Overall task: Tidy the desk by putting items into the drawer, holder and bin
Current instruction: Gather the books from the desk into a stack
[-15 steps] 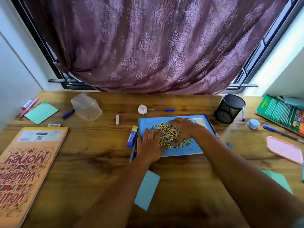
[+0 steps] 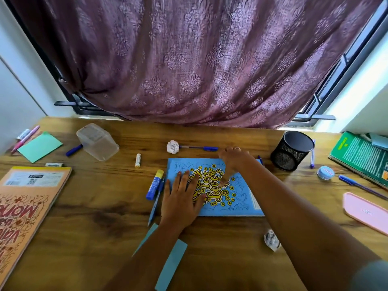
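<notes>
Blue notebook [image 2: 241,206] beneath flat left hand [image 2: 180,202]; right hand [image 2: 233,162] now nearer far edge, grip unclear.

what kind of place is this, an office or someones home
Probably a home study desk by a window. A wooden desk is strewn with pens and a blue notebook, a black mesh pen holder stands on it, and a purple curtain hangs behind.

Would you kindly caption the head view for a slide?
Left hand flat on a blue notebook, right hand at its far edge.
</notes>
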`<state>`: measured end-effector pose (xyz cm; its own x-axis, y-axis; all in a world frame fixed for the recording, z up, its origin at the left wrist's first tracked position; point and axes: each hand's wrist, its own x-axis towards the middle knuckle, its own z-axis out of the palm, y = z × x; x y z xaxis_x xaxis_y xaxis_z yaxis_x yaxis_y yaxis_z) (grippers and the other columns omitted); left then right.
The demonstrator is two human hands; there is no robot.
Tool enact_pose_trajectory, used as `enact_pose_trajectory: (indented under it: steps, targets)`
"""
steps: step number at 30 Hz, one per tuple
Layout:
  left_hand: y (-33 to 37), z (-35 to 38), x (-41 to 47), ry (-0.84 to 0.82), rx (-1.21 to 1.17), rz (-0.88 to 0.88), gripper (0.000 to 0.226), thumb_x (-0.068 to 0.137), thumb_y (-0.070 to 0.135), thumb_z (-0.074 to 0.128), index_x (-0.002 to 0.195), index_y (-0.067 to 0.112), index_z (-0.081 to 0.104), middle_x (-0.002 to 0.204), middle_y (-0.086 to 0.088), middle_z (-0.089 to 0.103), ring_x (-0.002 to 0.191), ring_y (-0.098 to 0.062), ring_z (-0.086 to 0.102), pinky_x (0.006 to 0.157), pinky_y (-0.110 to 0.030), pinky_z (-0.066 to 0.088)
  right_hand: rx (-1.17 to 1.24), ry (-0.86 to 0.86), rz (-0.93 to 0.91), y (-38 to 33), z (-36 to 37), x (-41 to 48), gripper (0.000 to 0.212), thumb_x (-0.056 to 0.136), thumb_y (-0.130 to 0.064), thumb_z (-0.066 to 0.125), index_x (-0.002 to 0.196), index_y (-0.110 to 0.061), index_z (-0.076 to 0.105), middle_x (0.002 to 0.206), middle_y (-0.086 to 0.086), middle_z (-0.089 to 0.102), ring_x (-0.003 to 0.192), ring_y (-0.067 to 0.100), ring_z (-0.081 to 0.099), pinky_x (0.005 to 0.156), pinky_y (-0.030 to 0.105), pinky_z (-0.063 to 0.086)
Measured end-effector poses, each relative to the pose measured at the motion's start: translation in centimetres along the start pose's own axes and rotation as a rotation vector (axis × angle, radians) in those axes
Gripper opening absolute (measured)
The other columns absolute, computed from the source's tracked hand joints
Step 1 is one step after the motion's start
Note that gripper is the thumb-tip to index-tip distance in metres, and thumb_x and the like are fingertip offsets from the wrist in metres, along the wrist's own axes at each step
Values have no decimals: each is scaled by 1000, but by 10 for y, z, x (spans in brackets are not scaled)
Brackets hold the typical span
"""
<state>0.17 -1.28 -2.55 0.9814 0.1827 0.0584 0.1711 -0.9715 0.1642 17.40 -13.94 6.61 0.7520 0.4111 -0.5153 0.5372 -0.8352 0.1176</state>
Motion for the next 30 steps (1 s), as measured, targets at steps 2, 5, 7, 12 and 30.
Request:
enact_pose_trajectory:
  steps: [2, 5, 7, 12, 30]
  targets:
    - [0, -1, -1, -6, -3, -1, 74, 84, 68, 0, 150, 35, 8, 160, 2, 7, 148, -20, -1, 117, -47, -1, -15, 29, -21, 0, -7, -1, 116, 51, -59, 84, 142, -16, 26, 146, 9, 32, 137, 33, 29, 102, 53, 36]
    - [0, -1, 0, -6, -9, -1, 69, 89, 66, 8, 150, 34, 8, 161, 2, 6, 148, -21, 0, 118, -47, 0, 45, 116, -79, 1, -10, -8, 95, 59, -48, 85, 133, -13, 38, 136, 7, 48, 126, 29, 45, 96, 46, 46]
    - [1, -2, -1, -5, -30, -13, 66, 92, 64, 14, 150, 33, 8, 161, 1, 4, 148, -22, 0, 118, -47, 2, 105, 185, -75, 1, -10, -18, 81, 65, -42, 84, 130, -16, 43, 131, 3, 54, 119, 26, 52, 91, 40, 48]
    - [20, -25, -3, 21, -302, -27, 66, 96, 54, 31, 152, 27, 9, 161, 0, 0, 148, -24, 0, 119, -41, 6, 132, 389, -77, -9, -40, -80, 38, 75, -34, 77, 96, -25, 47, 112, 1, 62, 103, 24, 58, 74, 32, 42]
    - [54, -120, -1, 16, -1771, -559, 38, 95, 1, 48, 126, 22, 47, 97, -6, 64, 79, -20, 65, 63, -33, 55, 594, 518, 10, -37, 40, -180, 55, 85, -44, 64, 134, -32, 43, 137, -3, 43, 121, 26, 46, 98, 41, 44]
